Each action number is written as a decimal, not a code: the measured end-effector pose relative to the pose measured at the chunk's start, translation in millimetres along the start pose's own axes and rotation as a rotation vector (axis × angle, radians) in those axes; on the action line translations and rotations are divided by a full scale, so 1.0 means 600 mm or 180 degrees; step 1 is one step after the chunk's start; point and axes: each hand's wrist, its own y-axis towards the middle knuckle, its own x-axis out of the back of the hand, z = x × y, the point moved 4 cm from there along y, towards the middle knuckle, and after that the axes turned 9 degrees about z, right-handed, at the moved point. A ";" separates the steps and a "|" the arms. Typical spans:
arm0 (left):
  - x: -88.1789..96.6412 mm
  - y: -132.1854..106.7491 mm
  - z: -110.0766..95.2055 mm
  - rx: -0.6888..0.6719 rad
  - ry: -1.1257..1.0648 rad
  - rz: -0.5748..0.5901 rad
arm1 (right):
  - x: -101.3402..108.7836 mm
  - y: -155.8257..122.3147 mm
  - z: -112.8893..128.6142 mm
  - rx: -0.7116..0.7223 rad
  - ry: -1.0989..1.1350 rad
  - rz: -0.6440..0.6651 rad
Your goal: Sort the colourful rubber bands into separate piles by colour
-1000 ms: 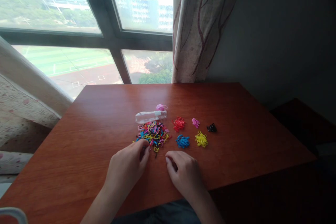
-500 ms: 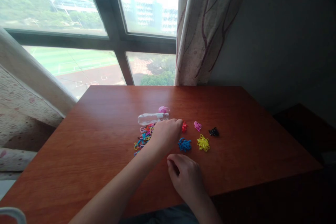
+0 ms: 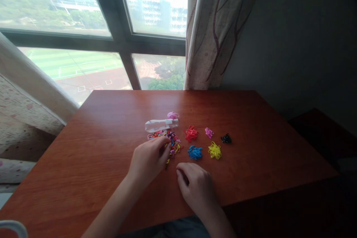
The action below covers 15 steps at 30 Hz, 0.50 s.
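My left hand is over the near side of a mixed pile of colourful small rubber bands. Its thumb and fingertips close together at the pile, partly covering it; anything between them is too small to make out. On the table in front of me rests my right hand, fingers curled and thumb against the index finger, with nothing showing in it. Right of the mixed pile lie single-colour heaps: red bands, blue bands, yellow bands, pink bands and black bands.
Behind the mixed pile a clear plastic bottle lies on its side, with a pink looped object behind its neck. The brown wooden table meets a window and curtain at the back. A white curved object shows at lower left.
My left hand has moved left and toward me, from beside the red heap back to the mixed pile, uncovering the red bands. My right hand stays in place.
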 end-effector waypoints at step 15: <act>-0.036 -0.132 0.051 -0.0487 -0.0111 -0.0226 | -0.030 0.024 0.040 -0.0404 -0.0469 0.0023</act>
